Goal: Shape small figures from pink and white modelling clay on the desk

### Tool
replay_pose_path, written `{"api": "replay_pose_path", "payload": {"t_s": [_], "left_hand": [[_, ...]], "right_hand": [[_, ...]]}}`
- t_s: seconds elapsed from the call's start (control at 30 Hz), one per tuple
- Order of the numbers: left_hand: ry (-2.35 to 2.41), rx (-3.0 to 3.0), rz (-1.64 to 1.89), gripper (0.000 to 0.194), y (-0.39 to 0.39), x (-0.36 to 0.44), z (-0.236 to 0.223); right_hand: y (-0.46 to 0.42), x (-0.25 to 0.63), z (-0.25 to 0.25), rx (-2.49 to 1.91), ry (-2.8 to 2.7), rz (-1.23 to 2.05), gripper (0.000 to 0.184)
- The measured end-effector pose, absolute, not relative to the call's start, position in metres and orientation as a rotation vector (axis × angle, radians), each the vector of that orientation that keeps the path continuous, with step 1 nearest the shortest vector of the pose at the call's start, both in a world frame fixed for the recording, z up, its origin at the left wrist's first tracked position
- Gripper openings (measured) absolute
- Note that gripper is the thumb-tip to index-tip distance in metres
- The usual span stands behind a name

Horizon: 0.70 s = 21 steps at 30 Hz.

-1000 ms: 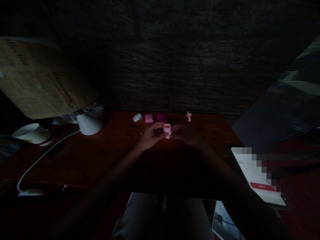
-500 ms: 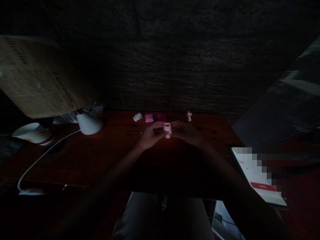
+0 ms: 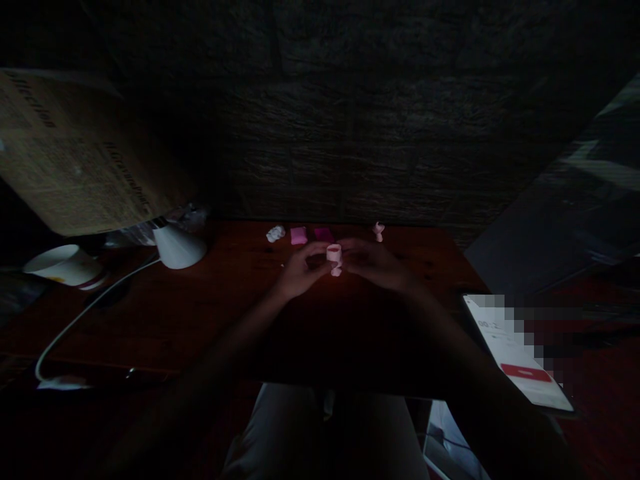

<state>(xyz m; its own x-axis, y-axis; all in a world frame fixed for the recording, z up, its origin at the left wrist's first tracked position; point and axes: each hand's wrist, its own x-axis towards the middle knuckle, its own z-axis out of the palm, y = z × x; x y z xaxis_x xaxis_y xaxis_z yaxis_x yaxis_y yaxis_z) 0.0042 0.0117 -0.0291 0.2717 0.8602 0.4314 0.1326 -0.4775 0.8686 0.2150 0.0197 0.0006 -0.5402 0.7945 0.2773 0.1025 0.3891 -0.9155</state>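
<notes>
Between my two hands is a small pale pink cup-shaped piece [image 3: 334, 253], perhaps of modelling clay, with its round opening upward and a narrower lump beneath it. My left hand [image 3: 301, 272] closes on its left side with thumb and fingers. From the right, the fingers of my right hand [image 3: 376, 265] press against the same piece. Just beyond the hands lie a magenta square [image 3: 324, 235], a pink pillow-shaped block [image 3: 299, 235] and a white crumpled lump [image 3: 275, 233]. A small pale pink flared piece [image 3: 379, 231] stands behind my right hand. Dim light hides finger detail.
On the left of the wooden table [image 3: 235, 267] stands a lamp [image 3: 180, 248] with a printed shade [image 3: 75, 153], its white cable trailing forward. A paper cup [image 3: 65, 265] lies tilted beside it. A lit screen device [image 3: 515, 357] is at the right edge. A dark wall borders the back.
Almost nothing differs. Both hands keep their hold on the pink cup-shaped piece, with only a very slight shift.
</notes>
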Motion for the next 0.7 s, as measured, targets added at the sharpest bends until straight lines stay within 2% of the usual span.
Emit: {"api": "replay_pose_path", "payload": {"t_s": [0.7], "left_hand": [[0.896,1.834,1.229,0.032,0.0131,0.0041,-0.0325]], "right_hand": [[0.0140,0.2058,-0.0024,-0.872,-1.961,0.913,0.025]]}}
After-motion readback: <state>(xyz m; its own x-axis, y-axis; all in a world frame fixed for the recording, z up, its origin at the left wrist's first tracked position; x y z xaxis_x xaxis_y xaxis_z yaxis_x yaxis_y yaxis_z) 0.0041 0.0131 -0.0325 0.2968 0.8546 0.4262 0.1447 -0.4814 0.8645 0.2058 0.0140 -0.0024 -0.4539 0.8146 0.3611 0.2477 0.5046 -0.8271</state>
